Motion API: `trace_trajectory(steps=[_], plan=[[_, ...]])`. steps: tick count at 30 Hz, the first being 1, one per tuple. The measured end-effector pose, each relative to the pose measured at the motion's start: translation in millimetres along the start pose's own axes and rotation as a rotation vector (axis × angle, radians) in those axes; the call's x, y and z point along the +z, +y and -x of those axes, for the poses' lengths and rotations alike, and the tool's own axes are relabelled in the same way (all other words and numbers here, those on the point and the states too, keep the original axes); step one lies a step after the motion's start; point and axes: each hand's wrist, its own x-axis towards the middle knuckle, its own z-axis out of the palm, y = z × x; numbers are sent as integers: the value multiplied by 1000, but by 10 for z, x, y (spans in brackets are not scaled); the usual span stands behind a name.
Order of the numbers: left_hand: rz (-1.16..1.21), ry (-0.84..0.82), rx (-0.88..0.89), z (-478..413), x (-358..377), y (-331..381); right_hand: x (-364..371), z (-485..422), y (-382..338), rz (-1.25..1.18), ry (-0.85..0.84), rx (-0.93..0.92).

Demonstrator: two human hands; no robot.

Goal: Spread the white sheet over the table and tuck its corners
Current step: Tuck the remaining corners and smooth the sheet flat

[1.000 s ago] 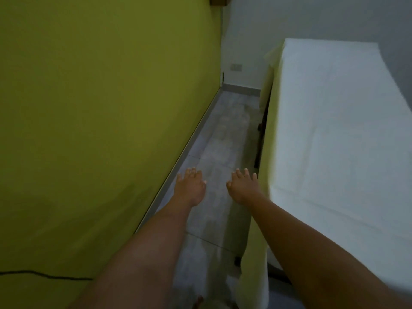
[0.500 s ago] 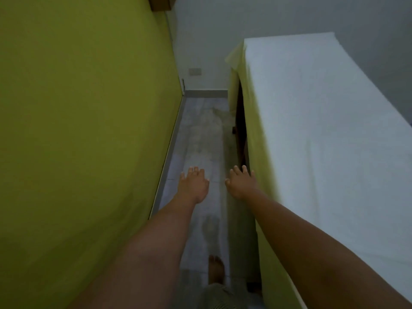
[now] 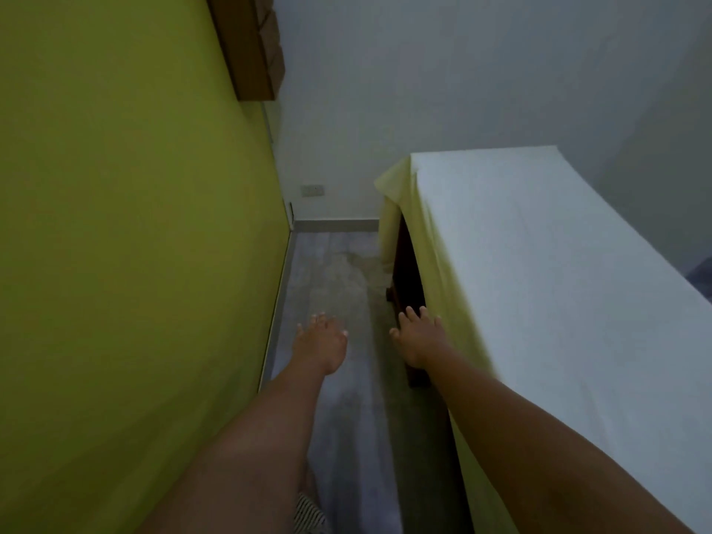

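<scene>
- Head view: white sheet (image 3: 539,283) lies flat over table (image 3: 405,271), side draping down, far corner hanging loose.
- Left hand (image 3: 321,343) spread, empty, above grey floor (image 3: 339,264).
- Right hand (image 3: 418,337) spread, empty, just beside draped edge; contact unclear.

Table (image 3: 405,271), dark wooden frame showing below, stands on a grey tiled floor (image 3: 331,271); white sheet (image 3: 539,287) covers its top and drapes down the aisle side.
</scene>
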Motion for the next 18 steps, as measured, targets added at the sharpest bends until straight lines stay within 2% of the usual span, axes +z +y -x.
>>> trace_trajectory(steps=[4, 8, 12, 18], plan=[[22, -6, 43, -703, -451, -306, -417, -669, -225, -37, 31, 45], [-27, 61, 81, -1517, -916, -641, -829, -1328, -374, -89, 86, 105], [-55, 34, 163, -2150, -1265, -696, -1118, -1928, -392, -132, 98, 177], [-117, 80, 232, -3390, -1762, -641, -1653, -2948, -290, -113, 130, 225]])
